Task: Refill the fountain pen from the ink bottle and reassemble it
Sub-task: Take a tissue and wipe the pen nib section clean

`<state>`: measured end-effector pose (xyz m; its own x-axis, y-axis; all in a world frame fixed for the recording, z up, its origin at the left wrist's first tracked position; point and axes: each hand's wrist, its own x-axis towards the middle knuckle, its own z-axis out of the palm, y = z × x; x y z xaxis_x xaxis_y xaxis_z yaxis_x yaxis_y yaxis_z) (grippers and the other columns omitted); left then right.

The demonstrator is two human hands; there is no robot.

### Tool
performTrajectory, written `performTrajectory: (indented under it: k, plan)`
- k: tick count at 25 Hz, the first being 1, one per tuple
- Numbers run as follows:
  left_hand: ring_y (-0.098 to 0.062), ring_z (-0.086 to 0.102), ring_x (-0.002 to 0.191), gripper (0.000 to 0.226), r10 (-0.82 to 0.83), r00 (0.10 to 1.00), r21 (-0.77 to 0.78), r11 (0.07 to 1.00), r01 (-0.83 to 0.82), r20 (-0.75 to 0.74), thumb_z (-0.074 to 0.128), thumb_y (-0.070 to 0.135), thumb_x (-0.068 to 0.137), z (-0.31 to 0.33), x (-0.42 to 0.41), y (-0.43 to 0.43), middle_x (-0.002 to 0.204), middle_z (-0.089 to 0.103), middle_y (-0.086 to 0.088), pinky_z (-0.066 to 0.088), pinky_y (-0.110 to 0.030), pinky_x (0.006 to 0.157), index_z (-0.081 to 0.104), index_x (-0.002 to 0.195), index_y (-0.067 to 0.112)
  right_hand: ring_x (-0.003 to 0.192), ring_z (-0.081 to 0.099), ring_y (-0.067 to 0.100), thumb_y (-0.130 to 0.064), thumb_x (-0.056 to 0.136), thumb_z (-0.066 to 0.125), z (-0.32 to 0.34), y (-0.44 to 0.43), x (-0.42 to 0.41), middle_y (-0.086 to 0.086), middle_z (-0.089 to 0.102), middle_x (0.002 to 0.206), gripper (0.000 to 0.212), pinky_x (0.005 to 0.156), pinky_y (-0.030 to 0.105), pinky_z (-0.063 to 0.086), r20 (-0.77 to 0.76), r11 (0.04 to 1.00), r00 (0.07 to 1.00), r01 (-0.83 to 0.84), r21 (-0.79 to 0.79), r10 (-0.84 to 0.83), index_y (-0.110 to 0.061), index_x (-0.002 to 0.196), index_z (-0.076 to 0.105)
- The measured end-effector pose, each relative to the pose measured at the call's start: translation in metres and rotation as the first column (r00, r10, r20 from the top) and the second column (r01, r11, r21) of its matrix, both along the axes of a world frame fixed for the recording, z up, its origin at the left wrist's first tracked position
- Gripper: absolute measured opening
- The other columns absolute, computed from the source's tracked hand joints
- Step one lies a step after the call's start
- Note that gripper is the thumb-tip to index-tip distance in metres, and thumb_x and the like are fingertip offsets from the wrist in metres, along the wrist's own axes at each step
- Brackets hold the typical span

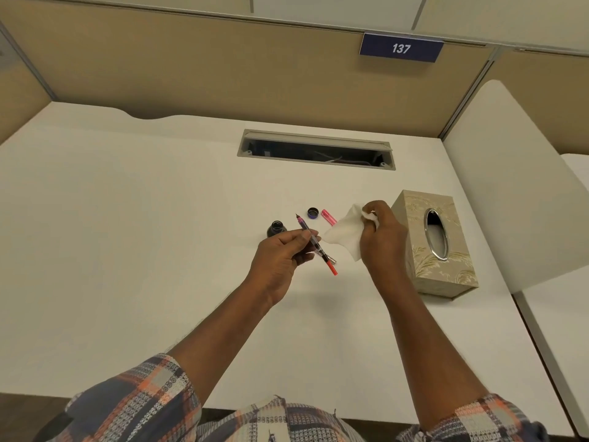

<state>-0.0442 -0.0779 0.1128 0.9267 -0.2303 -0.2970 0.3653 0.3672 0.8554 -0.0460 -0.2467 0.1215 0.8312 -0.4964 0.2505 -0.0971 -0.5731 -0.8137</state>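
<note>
Left hand (280,253) pinched pen section (302,224) with converter between thumb and fingers, just right of ink bottle (276,228), nib pointing away. Right hand (381,237) gripped crumpled tissue (345,234) further right of bottle, near pen, not touching. Bottle uncapped on desk (159,218); bottle cap (313,213) and pink pen part (329,217) behind-right of bottle. Judged step: wiping nib after fill. Next: tissue to nib, light wipe, then refit.
</note>
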Motion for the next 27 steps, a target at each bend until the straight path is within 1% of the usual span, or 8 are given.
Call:
performTrajectory:
  k: [3,7,11,16,18,20,24,27]
  plan:
    - [-0.010,0.068,0.075,0.016,-0.041,0.999,0.042,0.998,0.040,0.013,0.054,0.008,0.091,0.000,-0.002,0.000,0.079,0.074,0.005,0.055,-0.025,0.072,0.069,0.091,0.003,0.082,0.056,0.022,0.013,0.079,0.044,-0.004,0.002,-0.001,0.008,0.066,0.090,0.031,0.064,0.003,0.035,0.000,0.999,1.000,-0.024,0.033,0.024,-0.009,0.088,0.065]
    - [-0.012,0.068,0.077,0.016,-0.086,0.996,0.096,0.992,0.083,0.023,0.055,0.009,0.091,0.002,-0.004,-0.003,0.079,0.074,0.004,0.056,-0.026,0.075,0.071,0.090,0.005,0.101,0.060,0.019,-0.004,0.086,0.053,-0.006,0.008,-0.001,0.000,0.067,0.106,0.024,0.084,0.032,0.051,-0.063,0.957,0.995,-0.053,0.284,0.074,-0.019,0.097,0.069]
    - [-0.018,0.067,0.083,0.016,-0.120,0.992,0.135,0.984,0.116,0.026,0.057,0.010,0.090,0.005,-0.005,-0.006,0.085,0.072,-0.003,0.054,-0.029,0.077,0.073,0.088,0.007,0.109,0.054,0.014,-0.013,0.082,0.071,-0.002,0.009,-0.002,-0.007,0.061,0.116,0.034,0.090,0.030,0.049,-0.095,0.916,0.982,-0.113,0.385,0.160,-0.019,0.115,0.063]
    - [-0.017,0.067,0.082,0.016,-0.144,0.989,0.151,0.979,0.136,0.037,0.057,0.010,0.090,0.004,-0.004,-0.008,0.083,0.074,0.000,0.053,-0.029,0.078,0.073,0.088,0.008,0.095,0.065,0.017,0.007,0.081,0.062,-0.006,0.004,-0.006,-0.009,0.066,0.089,0.027,0.078,0.015,0.047,-0.026,0.986,0.997,-0.073,0.150,0.078,-0.018,0.088,0.070]
    - [-0.015,0.069,0.081,0.016,-0.160,0.987,0.160,0.975,0.152,0.036,0.056,0.010,0.091,0.005,-0.004,-0.011,0.082,0.074,0.001,0.055,-0.030,0.080,0.072,0.089,0.009,0.088,0.065,0.019,0.012,0.079,0.056,-0.007,0.001,-0.007,-0.008,0.064,0.084,0.030,0.075,0.023,0.051,-0.026,0.994,0.997,-0.075,0.073,0.078,-0.014,0.087,0.069]
    - [-0.016,0.070,0.080,0.017,-0.178,0.983,0.163,0.972,0.171,0.032,0.056,0.010,0.091,0.005,-0.004,-0.016,0.084,0.074,-0.001,0.056,-0.030,0.079,0.072,0.089,0.009,0.078,0.064,0.022,0.010,0.078,0.059,-0.008,-0.001,-0.009,-0.011,0.061,0.077,0.027,0.066,0.037,0.057,-0.034,0.992,0.994,-0.100,0.077,0.103,-0.014,0.089,0.063]
    - [-0.020,0.069,0.084,0.016,-0.240,0.970,0.173,0.957,0.231,0.030,0.056,0.010,0.091,0.007,-0.007,-0.027,0.087,0.073,-0.005,0.054,-0.027,0.073,0.072,0.088,0.009,0.066,0.056,0.015,-0.003,0.081,0.068,-0.004,-0.003,-0.013,-0.004,0.058,0.072,0.013,0.055,0.029,0.046,-0.001,0.995,0.997,-0.081,0.058,0.081,-0.011,0.086,0.059]
    - [-0.023,0.069,0.085,0.015,-0.271,0.962,0.170,0.949,0.264,0.021,0.058,0.010,0.090,0.007,-0.007,-0.034,0.085,0.073,-0.005,0.055,-0.037,0.084,0.072,0.090,0.006,0.069,0.059,0.011,-0.014,0.079,0.073,-0.002,-0.009,-0.012,-0.001,0.067,0.078,0.008,0.063,0.029,0.050,-0.076,0.965,0.991,-0.088,0.245,0.110,-0.015,0.082,0.065]
